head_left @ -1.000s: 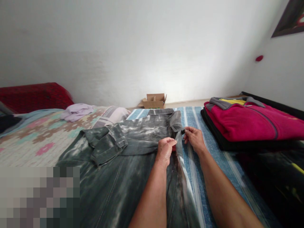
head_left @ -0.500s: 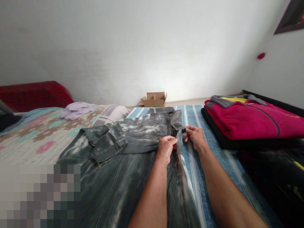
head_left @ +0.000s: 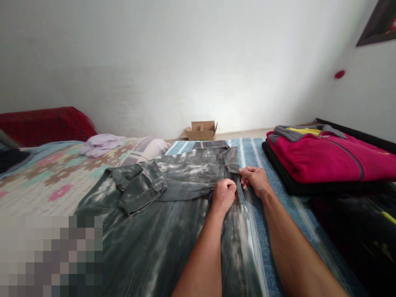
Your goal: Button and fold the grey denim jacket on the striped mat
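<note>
A grey-green denim jacket (head_left: 182, 231) with pale faded streaks lies spread over the bed, its collar at the far end. One sleeve is folded across it, the cuff (head_left: 144, 194) lying on the left part. At the jacket's right front edge, my left hand (head_left: 224, 196) is closed in a pinch on the fabric. Just to the right, my right hand (head_left: 255, 179) pinches the same edge below the collar with thumb and fingers. The fingertips partly hide the cloth between them.
Right of the jacket, a folded pink fleece (head_left: 315, 156) rests on dark folded clothes (head_left: 355, 239). A blue striped sheet (head_left: 253, 152) lies beneath. At the left are a flowered cover (head_left: 58, 185), a lilac cloth (head_left: 102, 144) and a pillow (head_left: 147, 148). A cardboard box (head_left: 201, 131) stands by the wall.
My left hand has shifted slightly right along the jacket's edge, and the front edge now lies flatter and further right. My right hand has stayed nearly in place.
</note>
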The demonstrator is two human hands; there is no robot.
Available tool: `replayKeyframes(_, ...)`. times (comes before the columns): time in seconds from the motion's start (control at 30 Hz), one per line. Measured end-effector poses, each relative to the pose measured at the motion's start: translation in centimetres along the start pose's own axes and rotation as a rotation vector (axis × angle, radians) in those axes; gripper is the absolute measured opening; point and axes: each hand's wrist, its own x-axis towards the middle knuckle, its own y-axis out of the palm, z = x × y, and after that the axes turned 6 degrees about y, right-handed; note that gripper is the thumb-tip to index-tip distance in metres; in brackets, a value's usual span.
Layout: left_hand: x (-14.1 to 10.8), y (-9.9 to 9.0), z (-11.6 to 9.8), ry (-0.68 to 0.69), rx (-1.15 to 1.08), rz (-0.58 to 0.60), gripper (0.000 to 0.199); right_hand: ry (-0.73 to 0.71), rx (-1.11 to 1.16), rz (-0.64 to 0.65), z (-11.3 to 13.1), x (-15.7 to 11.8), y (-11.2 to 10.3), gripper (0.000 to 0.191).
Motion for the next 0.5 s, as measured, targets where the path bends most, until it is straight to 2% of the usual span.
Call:
replayKeyframes(0.1,-0.2,0.5,0.1,0.214,0.325,0.001,0.021,-0.048,-0.121,-0.088,-0.2,0.3,0.1,0.034)
replayKeyframes(0.17,-0.5,0.6,0.0,0.282,0.458,0.031,0.026,-0.089,-0.222,-0.141,-0.3,0.5,0.0,0.035)
replayKeyframes(0.33,-1.1,0.5,-0.6,0.292,0.668,0.143,0.033,-0.188,-0.508,-0.189,-0.6,0.9,-0.3,0.022)
replayKeyframes(0.5,-1.3,0.6,-0.7,0.27,0.748,0.219,0.038,-0.227,-0.679,-0.21,-0.7,1.0,-0.4,0.015)
